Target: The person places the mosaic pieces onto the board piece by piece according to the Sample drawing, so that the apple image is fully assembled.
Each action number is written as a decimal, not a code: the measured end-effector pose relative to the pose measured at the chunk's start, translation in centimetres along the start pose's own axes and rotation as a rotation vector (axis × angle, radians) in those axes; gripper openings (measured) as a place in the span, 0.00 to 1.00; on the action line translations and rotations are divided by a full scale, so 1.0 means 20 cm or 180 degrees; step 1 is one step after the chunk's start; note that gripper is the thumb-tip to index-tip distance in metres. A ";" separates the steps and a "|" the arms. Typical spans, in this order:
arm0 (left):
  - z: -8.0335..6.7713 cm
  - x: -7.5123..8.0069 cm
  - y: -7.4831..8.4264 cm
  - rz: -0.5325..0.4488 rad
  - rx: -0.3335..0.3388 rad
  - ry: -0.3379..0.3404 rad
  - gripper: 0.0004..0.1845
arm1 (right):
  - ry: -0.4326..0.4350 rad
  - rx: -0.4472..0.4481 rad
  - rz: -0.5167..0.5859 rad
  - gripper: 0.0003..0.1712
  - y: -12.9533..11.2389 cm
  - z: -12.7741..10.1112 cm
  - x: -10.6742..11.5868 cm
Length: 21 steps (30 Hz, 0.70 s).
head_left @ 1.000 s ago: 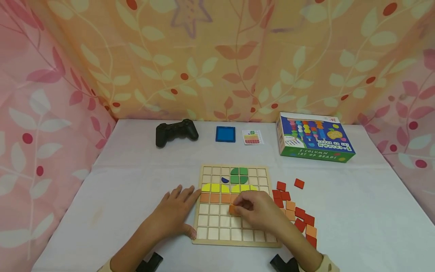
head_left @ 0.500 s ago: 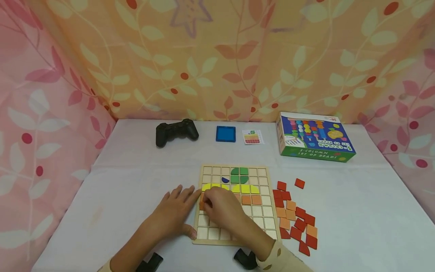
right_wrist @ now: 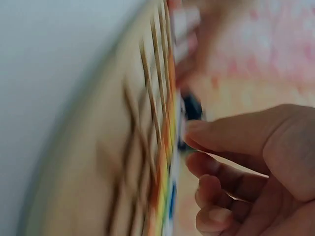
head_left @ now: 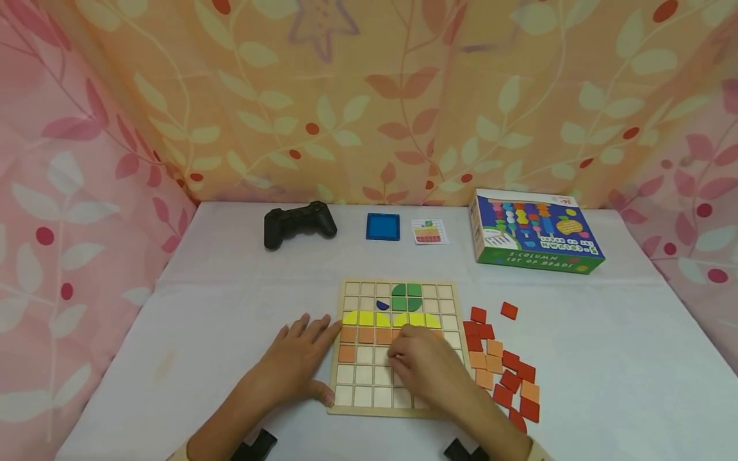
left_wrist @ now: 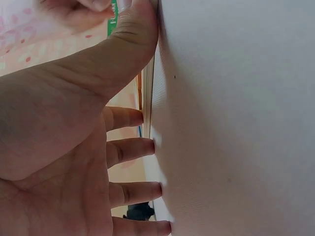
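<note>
A wooden grid board [head_left: 369, 412] lies on the white cloth, with green, yellow and orange tiles and one dark blue piece in its cells. One orange tile [head_left: 347, 353] sits in the leftmost cell below the orange row. My left hand [head_left: 294, 362] rests at the board's left edge, thumb near the lower corner, fingers extended in the left wrist view. Above the middle of the board is my right hand [head_left: 429, 365], hiding some cells. Its fingers [right_wrist: 209, 189] are loosely curled in the right wrist view, with a gap below the thumb and nothing seen between.
Loose red tiles [head_left: 510, 381] and orange tiles [head_left: 494, 364] lie right of the board. Farther back are a black game controller [head_left: 300, 224], a blue square tray [head_left: 383, 226], a pattern card [head_left: 429, 232] and a bead-set box [head_left: 536, 232].
My right hand carried an orange tile left across the board and let it go in the leftmost cell, then moved back right. My left hand has stayed in place.
</note>
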<state>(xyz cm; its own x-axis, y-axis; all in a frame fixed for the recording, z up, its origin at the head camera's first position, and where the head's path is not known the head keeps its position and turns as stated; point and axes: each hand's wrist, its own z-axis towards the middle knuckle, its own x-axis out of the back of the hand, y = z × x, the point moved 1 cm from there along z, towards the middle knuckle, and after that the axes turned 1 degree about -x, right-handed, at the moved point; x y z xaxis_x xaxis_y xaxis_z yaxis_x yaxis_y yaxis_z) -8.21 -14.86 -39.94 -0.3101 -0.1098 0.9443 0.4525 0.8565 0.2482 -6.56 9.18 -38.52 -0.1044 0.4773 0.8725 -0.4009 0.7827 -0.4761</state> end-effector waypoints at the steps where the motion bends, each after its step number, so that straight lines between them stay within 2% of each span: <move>1: 0.00 0.00 0.00 0.0003 0.0005 -0.0002 0.67 | 0.0024 -0.0158 -0.0003 0.04 0.04 -0.03 0.04; 6: 0.00 0.00 0.00 0.0002 0.0042 -0.0024 0.67 | -0.0011 -0.0892 0.0028 0.06 0.25 -0.18 0.20; 10: 0.01 -0.01 0.00 -0.0002 0.0043 -0.0024 0.67 | -0.0227 -0.1306 -0.0002 0.09 0.37 -0.30 0.26; 13: 0.00 -0.01 0.00 -0.0002 0.0044 -0.0020 0.68 | -0.0313 -0.1344 0.0048 0.13 0.43 -0.37 0.25; 18: 0.00 -0.01 -0.01 0.0010 0.0034 -0.0009 0.68 | -0.0113 -0.1204 0.0261 0.15 0.47 -0.43 0.22; 21: 0.01 -0.01 -0.01 0.0001 0.0030 -0.0022 0.67 | -0.0038 -0.1201 0.0262 0.15 0.47 -0.43 0.21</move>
<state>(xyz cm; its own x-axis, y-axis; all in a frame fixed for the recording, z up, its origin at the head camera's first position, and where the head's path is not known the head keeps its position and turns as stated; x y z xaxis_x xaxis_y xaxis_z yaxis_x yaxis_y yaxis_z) -8.30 -14.88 -40.21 -0.3157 -0.1061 0.9429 0.4447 0.8613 0.2458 -3.00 22.04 -40.20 -0.1338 0.5416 0.8299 -0.0278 0.8351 -0.5494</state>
